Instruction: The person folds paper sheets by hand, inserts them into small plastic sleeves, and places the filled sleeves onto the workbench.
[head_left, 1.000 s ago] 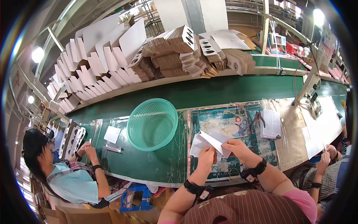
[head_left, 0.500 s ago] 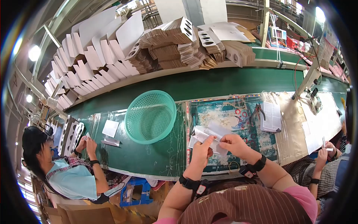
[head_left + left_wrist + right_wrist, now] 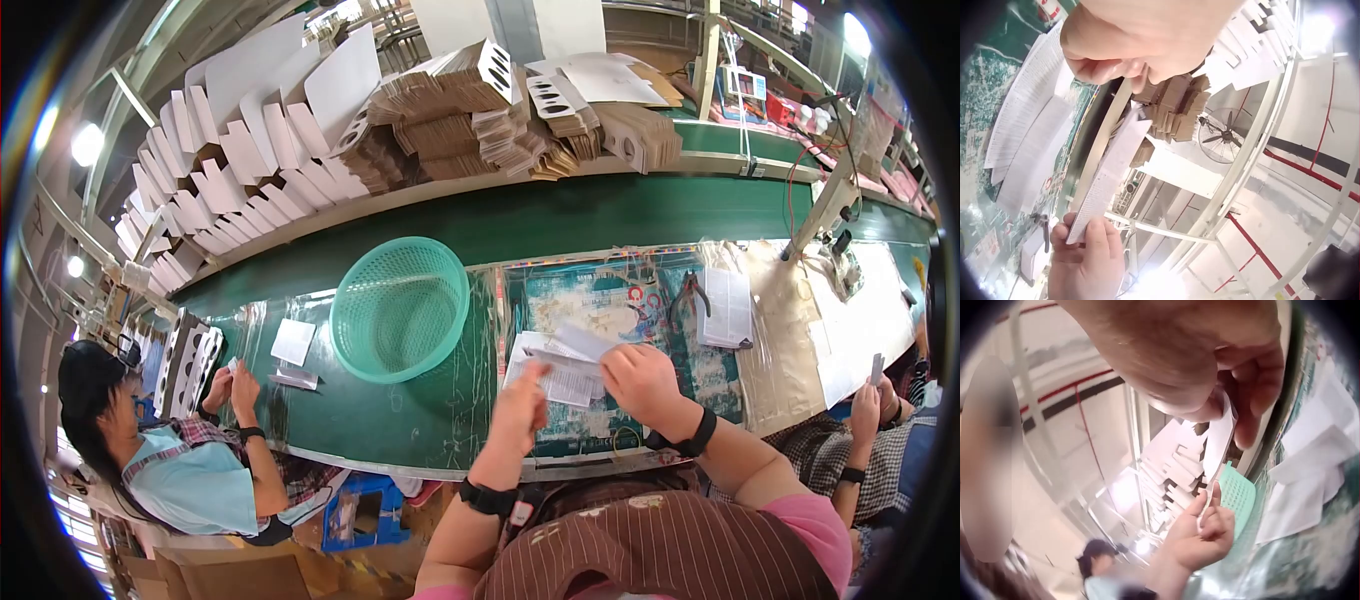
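My right hand (image 3: pixel 645 385) pinches one end of a folded white printed sheet (image 3: pixel 1107 172), held up above the table. At its other end is my left hand (image 3: pixel 520 405), blurred in the head view, with its fingers curled. In the right wrist view, the sheet's narrow edge runs between the left thumb and forefinger (image 3: pixel 1215 490). Below the hands, more printed sheets (image 3: pixel 570 385) lie overlapping on the worn blue-green mat (image 3: pixel 660 420).
A green mesh basket (image 3: pixel 400 310) stands left of the mat. Pliers (image 3: pixel 690 292) and a paper stack (image 3: pixel 725 308) lie to the right. Cardboard inserts (image 3: pixel 440 110) line the shelf behind. Seated people work on either side, one in a light blue top (image 3: pixel 195 475).
The paper, first spread wide between both hands, is now a narrower folded strip. My left hand has moved left and down, toward the strip's end; the right hand has risen slightly.
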Demonstrator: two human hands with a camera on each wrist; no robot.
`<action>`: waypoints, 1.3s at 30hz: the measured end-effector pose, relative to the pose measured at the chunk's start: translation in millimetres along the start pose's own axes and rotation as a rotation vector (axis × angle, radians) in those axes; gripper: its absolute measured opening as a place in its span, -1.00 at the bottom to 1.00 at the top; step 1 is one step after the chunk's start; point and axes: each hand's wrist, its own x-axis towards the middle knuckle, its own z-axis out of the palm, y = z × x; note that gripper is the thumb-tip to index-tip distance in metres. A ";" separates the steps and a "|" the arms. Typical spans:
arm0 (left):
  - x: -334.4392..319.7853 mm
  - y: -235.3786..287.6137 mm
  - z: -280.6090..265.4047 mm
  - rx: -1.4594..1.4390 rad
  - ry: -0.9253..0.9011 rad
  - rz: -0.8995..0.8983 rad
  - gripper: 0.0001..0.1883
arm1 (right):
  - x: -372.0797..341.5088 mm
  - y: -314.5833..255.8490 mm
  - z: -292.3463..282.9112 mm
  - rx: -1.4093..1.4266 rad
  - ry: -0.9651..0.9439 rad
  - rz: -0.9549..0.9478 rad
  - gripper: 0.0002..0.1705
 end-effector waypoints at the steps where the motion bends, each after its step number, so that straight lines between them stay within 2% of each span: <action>1: -2.0 -5.9 4.4 -0.003 0.006 -0.007 -0.69 | 1.2 -3.7 0.1 -0.022 -0.005 -0.110 -0.83; 2: -3.1 -10.4 7.9 0.002 -0.050 -0.029 -0.70 | 1.9 -8.1 -0.4 -0.044 -0.009 -0.221 -0.80; 3: -5.6 -11.6 11.1 0.006 -0.107 -0.050 -0.68 | 2.6 -14.2 -2.6 -0.040 -0.015 -0.221 -0.80; 5: -6.5 -8.0 14.5 0.035 -0.052 -0.038 -0.65 | 4.3 -24.3 -9.9 0.049 -0.071 -0.449 -0.75; 7: -5.4 -4.7 10.8 0.035 -0.038 -0.041 -0.70 | 1.0 -25.8 -12.8 0.088 -0.141 -0.462 -0.69; 9: -5.5 -4.7 6.8 -0.058 -0.088 -0.065 -0.71 | 1.9 -24.4 -14.2 0.203 -0.068 -0.447 -0.60; 11: -6.5 -3.4 4.0 -0.148 -0.136 -0.089 -0.71 | 3.6 -18.2 -13.9 0.192 -0.066 -0.423 -0.58; 13: -7.6 -3.0 4.8 -0.194 -0.254 -0.208 -0.74 | 2.2 -13.9 -12.8 0.177 -0.068 -0.393 -0.56; 16: -1.5 -10.6 8.9 -0.139 -0.234 -0.159 -0.80 | 1.0 -11.6 -10.2 0.307 -0.065 -0.399 -0.58; 17: 0.8 -13.6 12.4 -0.139 -0.234 -0.158 -0.80 | 0.1 -12.8 -9.3 0.348 -0.072 -0.368 -0.60; 19: 5.8 -18.6 20.0 -0.028 -0.097 -0.009 -0.82 | -0.3 -12.7 -7.0 0.390 -0.080 -0.337 -0.61; 21: 9.1 -20.0 20.2 0.046 -0.071 0.028 -0.80 | -0.2 -9.9 -1.6 0.529 -0.077 -0.208 -0.68; 22: 9.8 -20.5 20.3 0.122 -0.045 0.066 -0.78 | -0.7 -8.5 1.7 0.529 -0.076 -0.207 -0.68; 24: 7.0 -19.5 19.9 0.197 -0.049 0.114 -0.77 | -2.3 -5.7 8.1 0.641 -0.102 0.032 -0.76; 25: 5.3 -18.6 20.8 0.270 -0.053 0.165 -0.76 | -2.3 -6.3 10.6 0.639 -0.100 0.034 -0.76; 27: -3.2 -14.0 29.2 0.348 -0.034 0.198 -0.79 | -1.9 -9.1 16.0 0.613 0.096 0.168 -0.81; 28: -5.8 -13.0 31.7 0.426 -0.012 0.231 -0.81 | -3.1 -7.0 18.9 0.614 0.095 0.169 -0.81; 30: -5.7 -17.8 27.9 0.462 -0.040 0.247 -0.81 | -5.3 -3.6 22.8 0.902 -0.043 0.404 -0.86; 31: -5.3 -20.5 25.9 0.497 -0.070 0.267 -0.79 | -5.1 -4.3 21.3 0.902 -0.043 0.405 -0.86; 33: -3.1 -26.7 25.0 0.507 -0.078 0.331 -0.81 | -1.8 -8.0 14.6 1.103 -0.140 0.589 -0.90; 34: -2.4 -28.4 25.1 0.516 -0.086 0.395 -0.81 | -1.9 -8.1 14.1 1.101 -0.138 0.590 -0.90; 38: -8.3 -22.3 24.1 0.550 -0.077 0.351 -0.78 | -3.6 -7.0 14.1 1.106 -0.163 0.610 -0.88; 39: -8.4 -20.5 22.7 0.458 -0.072 0.378 -0.77 | -4.0 -6.7 14.5 1.085 -0.162 0.591 -0.87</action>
